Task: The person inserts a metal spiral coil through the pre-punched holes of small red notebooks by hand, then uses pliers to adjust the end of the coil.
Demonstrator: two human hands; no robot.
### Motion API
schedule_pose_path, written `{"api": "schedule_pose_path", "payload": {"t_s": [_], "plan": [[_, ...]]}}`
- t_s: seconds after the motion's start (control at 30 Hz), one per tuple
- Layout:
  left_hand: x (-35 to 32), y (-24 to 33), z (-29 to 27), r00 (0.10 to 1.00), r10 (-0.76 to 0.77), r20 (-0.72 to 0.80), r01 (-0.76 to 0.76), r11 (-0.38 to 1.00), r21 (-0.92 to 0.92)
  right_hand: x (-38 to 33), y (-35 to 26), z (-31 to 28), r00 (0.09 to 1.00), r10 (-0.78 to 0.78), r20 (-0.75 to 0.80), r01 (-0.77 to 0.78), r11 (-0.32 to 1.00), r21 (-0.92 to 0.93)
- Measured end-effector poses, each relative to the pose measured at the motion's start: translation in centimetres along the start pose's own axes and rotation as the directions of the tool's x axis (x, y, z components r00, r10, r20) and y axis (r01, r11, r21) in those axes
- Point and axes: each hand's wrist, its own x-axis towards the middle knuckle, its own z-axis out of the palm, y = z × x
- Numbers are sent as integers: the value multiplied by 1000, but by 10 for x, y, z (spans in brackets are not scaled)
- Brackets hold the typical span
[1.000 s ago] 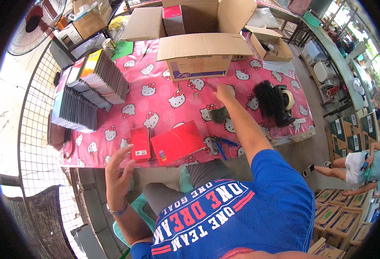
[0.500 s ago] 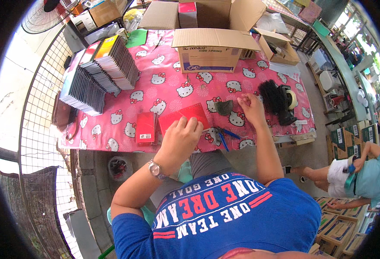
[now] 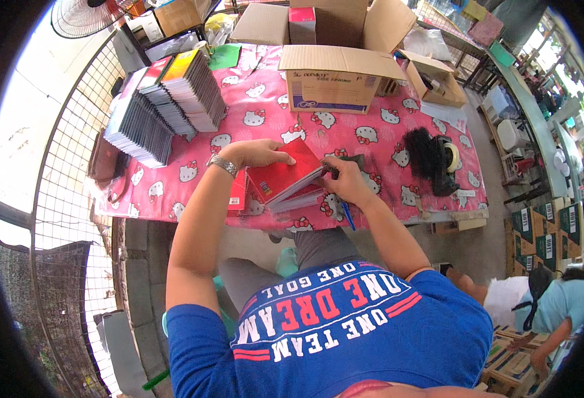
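Note:
A red spiral notebook (image 3: 285,171) is tilted up off the table, its page edges fanned toward me. My left hand (image 3: 265,154) grips its upper left side, thumb on the cover. At its right edge my right hand (image 3: 348,182) is closed, with a small dark thing at the fingertips that I cannot make out. A second red notebook (image 3: 237,198) lies to the left, partly covered by the first. Blue-handled pliers (image 3: 348,215) lie below my right hand, mostly hidden. A dark green folded piece (image 3: 357,159) shows just behind that hand.
Tall stacks of spiral notebooks (image 3: 139,129) stand at the left. An open cardboard box (image 3: 332,91) is at the back. A tape dispenser (image 3: 447,166) and a black bristly bundle (image 3: 421,154) sit at the right. Another person (image 3: 557,302) bends over cartons at the far right.
My left hand has moved up and left along the notebook, which is now raised and turned. My right hand has come in from the right to its edge. The other person has bent down.

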Motion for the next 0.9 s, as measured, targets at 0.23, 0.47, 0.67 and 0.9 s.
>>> {"api": "schedule_pose_path", "payload": {"t_s": [0.23,0.47,0.67,0.9], "plan": [[-1,14,1,999,-23,37,32,965,-259,6,0,-5,999,-18,49,19,1000,-23],[-29,1,3,969,92,-231,-225,718,-658,-11,-1,4,961,-167,-219,110,962,-249],[-50,24,66,703,-206,-681,-668,140,-731,-26,-71,20,811,510,288,-490,322,810],[-66,34,120,543,-394,-742,-703,270,-658,3,-42,15,857,476,198,-451,506,735]]}}
